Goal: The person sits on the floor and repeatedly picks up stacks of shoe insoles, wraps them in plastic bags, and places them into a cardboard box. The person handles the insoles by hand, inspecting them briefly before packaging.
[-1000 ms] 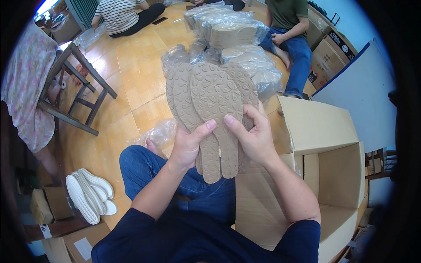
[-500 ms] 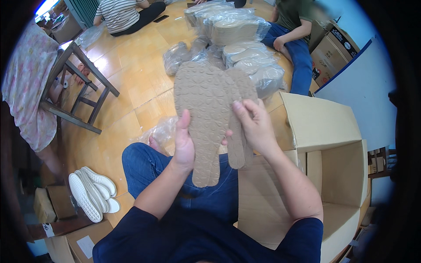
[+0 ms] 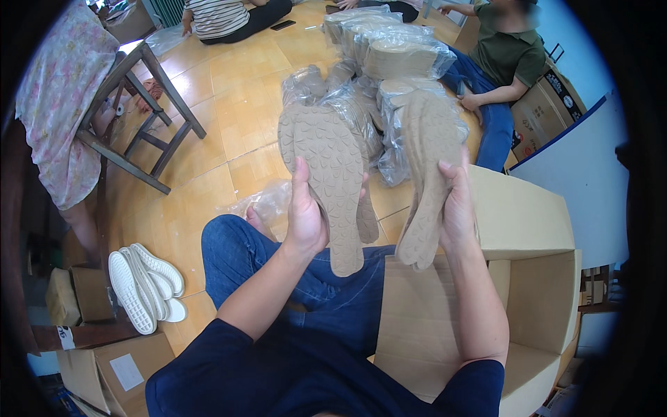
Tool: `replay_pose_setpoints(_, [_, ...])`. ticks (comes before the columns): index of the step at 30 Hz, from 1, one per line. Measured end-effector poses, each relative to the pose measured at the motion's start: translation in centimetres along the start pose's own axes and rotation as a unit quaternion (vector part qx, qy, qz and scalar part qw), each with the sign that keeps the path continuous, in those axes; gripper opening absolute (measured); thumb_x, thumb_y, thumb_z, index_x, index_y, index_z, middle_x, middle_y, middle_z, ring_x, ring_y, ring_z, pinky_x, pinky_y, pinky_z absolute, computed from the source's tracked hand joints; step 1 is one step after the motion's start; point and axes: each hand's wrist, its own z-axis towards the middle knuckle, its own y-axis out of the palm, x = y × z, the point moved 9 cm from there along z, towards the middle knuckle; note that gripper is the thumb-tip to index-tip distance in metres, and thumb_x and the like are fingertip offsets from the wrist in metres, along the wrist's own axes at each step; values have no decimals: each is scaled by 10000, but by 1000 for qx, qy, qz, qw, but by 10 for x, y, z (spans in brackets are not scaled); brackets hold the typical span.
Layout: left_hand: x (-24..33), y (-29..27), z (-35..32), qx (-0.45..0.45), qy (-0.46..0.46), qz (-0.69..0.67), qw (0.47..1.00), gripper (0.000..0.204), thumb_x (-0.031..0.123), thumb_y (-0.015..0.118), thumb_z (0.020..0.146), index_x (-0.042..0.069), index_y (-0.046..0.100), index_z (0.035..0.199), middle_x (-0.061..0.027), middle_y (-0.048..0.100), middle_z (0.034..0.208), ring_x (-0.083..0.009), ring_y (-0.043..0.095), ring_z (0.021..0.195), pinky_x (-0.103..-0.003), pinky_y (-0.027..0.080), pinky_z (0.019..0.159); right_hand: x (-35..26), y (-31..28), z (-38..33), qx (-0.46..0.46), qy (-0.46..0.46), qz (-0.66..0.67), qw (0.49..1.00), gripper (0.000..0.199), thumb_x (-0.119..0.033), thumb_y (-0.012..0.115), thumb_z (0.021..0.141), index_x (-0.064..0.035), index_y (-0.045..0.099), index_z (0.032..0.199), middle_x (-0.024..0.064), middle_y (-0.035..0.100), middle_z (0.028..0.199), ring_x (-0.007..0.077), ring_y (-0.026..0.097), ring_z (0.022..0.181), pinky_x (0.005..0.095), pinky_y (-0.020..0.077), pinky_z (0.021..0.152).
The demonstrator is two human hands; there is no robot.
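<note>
My left hand (image 3: 308, 219) is closed round a few tan shoe soles (image 3: 329, 167) with an embossed pattern, thumb on the front and fingers behind. One of them shows lower down, behind its fingertips. To the right, my right hand (image 3: 458, 208) grips another stack of tan shoe soles (image 3: 429, 160), tilted so that their edges show. A gap separates the two bunches. Both are held up over my crossed legs. Beyond them, plastic bags of tan soles (image 3: 406, 59) are heaped on the floor.
An open cardboard box (image 3: 531, 292) stands at my right, one flap reaching my lap. White shoe soles (image 3: 142, 288) lie on the floor at left, near a wooden stool (image 3: 142, 118). A person in a green shirt (image 3: 506, 48) sits at the far right; another in stripes (image 3: 217, 17) sits far left.
My right hand has drawn a stack of soles away to the right, apart from those in my left hand. The view has shifted slightly.
</note>
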Motion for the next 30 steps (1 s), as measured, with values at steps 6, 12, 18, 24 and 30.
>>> replay_pose_setpoints(6, [-1, 5, 5, 6, 33, -1, 999, 592, 477, 360, 1021, 39, 367, 1419, -113, 486, 1386, -235, 485, 1263, -391, 392, 1071, 49, 25, -16, -91, 223, 56, 969, 494, -335, 624, 931, -33, 484, 1297, 74, 621, 1151, 157, 615, 1014, 298, 506, 875])
replay_pose_setpoints(12, [-2, 7, 5, 35, 88, 92, 991, 584, 448, 389, 1022, 18, 359, 1416, -129, 478, 1388, -238, 495, 1249, -384, 409, 1049, 48, 35, -21, -126, 139, -71, 980, 610, -268, 710, 879, -21, 421, 1356, 104, 571, 1264, 195, 555, 1148, 346, 450, 984])
replay_pose_setpoints(18, [-2, 1, 3, -16, 14, -46, 999, 728, 608, 355, 971, 19, 359, 1398, -130, 515, 1301, -256, 582, 1129, -387, 499, 917, 31, 7, 0, -29, 193, 53, 979, 579, -320, 691, 878, -7, 467, 1310, 130, 591, 1220, 234, 616, 1042, 350, 509, 911])
replay_pose_setpoints(24, [0, 4, 5, 5, 39, -28, 999, 691, 587, 359, 980, 35, 372, 1397, -132, 519, 1300, -255, 573, 1140, -386, 490, 940, 37, 24, -17, -111, 230, 64, 965, 567, -295, 689, 881, -3, 468, 1315, 125, 592, 1208, 242, 620, 1029, 380, 521, 912])
replay_pose_setpoints(30, [2, 0, 6, 48, 66, 39, 996, 616, 523, 374, 1002, 56, 381, 1404, -128, 512, 1331, -248, 525, 1217, -386, 450, 1008, 45, 31, -22, -135, 216, -34, 967, 464, -216, 714, 858, 2, 554, 1235, 107, 634, 1141, 197, 616, 1032, 347, 515, 887])
